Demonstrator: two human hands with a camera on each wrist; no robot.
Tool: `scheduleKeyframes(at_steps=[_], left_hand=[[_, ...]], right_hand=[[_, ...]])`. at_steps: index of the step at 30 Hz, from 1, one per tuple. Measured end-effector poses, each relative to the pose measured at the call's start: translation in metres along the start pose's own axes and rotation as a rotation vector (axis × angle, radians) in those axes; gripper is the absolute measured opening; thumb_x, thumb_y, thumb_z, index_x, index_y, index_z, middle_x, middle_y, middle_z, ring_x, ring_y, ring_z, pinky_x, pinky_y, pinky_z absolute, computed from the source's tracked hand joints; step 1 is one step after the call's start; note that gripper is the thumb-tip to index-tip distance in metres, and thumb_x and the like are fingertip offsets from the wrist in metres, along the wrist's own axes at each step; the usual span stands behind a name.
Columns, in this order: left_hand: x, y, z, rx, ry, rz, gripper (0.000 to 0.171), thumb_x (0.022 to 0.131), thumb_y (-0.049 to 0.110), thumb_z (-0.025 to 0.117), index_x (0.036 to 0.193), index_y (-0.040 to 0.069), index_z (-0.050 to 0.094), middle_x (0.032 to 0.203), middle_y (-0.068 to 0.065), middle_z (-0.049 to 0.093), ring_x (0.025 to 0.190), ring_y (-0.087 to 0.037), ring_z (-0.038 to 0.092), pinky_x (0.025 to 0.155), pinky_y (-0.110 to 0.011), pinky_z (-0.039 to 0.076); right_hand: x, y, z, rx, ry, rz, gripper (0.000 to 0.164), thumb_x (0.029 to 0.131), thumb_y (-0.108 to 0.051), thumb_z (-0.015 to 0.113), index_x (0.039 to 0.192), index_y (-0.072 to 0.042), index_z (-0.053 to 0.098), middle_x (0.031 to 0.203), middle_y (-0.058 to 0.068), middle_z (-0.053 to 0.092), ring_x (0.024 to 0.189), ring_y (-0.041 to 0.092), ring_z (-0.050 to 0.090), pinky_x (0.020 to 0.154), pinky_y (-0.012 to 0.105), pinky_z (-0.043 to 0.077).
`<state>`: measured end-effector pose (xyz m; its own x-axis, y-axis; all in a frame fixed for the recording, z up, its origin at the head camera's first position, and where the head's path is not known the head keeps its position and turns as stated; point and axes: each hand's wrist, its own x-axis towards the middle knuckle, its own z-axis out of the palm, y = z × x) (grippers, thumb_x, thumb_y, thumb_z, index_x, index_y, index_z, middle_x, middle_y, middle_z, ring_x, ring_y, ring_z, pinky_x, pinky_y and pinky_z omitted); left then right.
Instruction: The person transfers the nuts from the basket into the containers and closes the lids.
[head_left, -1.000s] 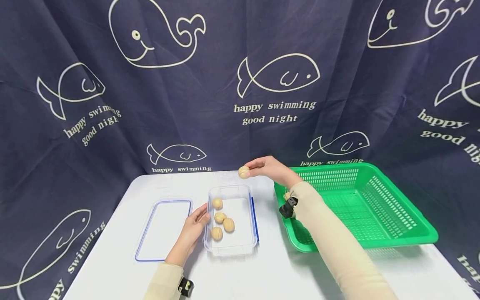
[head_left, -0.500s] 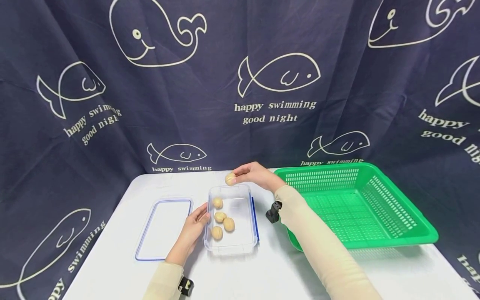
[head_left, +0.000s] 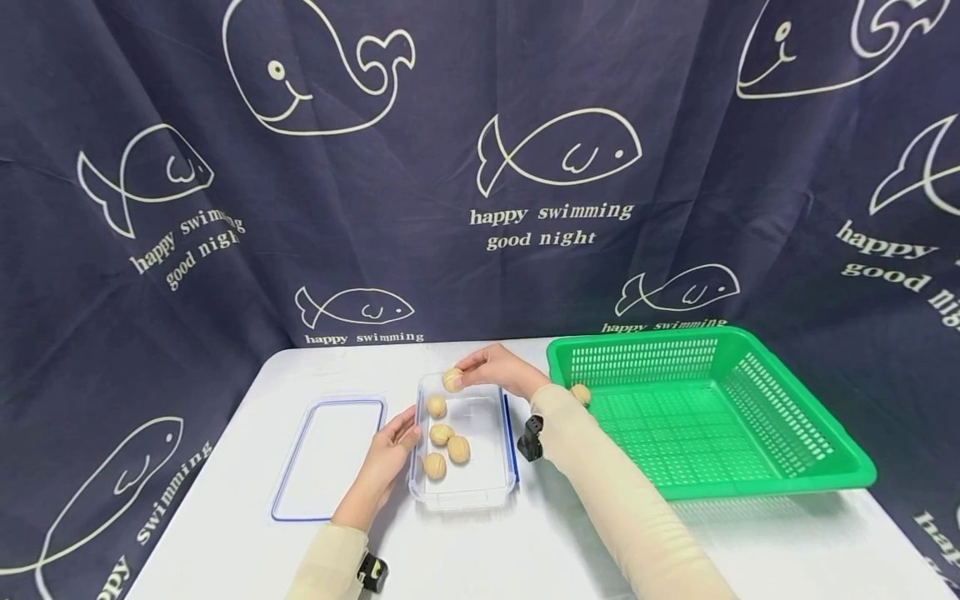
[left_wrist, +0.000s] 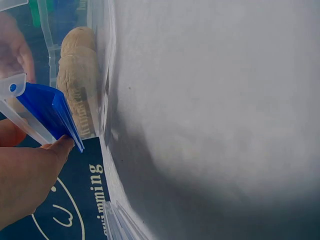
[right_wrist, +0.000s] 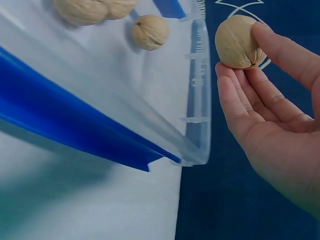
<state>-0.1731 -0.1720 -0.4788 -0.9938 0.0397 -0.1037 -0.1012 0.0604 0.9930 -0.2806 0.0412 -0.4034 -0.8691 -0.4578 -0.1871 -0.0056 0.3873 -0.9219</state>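
My right hand pinches a walnut between thumb and fingertips, above the far end of a clear plastic food container. In the right wrist view the same held walnut appears beside the container's clear wall. Several walnuts lie inside, mostly toward the left wall. My left hand grips the container's left side. The left wrist view shows the thumb against a blue side latch, with a finger behind it.
A lid with a blue seal lies flat on the white table, left of the container. To the right stands a green perforated basket with a walnut at its left wall. A dark printed curtain hangs behind.
My right hand has moved left and lower, carrying its walnut from beside the basket to above the container. The basket's walnut shows from behind the right arm. The left hand has stayed in place.
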Motion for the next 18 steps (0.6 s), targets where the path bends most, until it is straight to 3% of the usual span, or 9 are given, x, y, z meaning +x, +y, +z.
scheduleKeyframes(at_steps=[18], left_hand=[[0.000, -0.001, 0.000, -0.005, -0.012, 0.009, 0.050, 0.100, 0.007, 0.048, 0.146, -0.004, 0.032, 0.149, -0.026, 0.033, 0.138, -0.038, 0.032, 0.116, -0.044, 0.026]], right_hand=[[0.004, 0.007, 0.014, -0.157, 0.019, 0.000, 0.035, 0.076, -0.013, 0.079, 0.108, -0.002, 0.071, 0.102, 0.004, 0.072, 0.094, 0.015, 0.063, 0.092, 0.031, 0.052]])
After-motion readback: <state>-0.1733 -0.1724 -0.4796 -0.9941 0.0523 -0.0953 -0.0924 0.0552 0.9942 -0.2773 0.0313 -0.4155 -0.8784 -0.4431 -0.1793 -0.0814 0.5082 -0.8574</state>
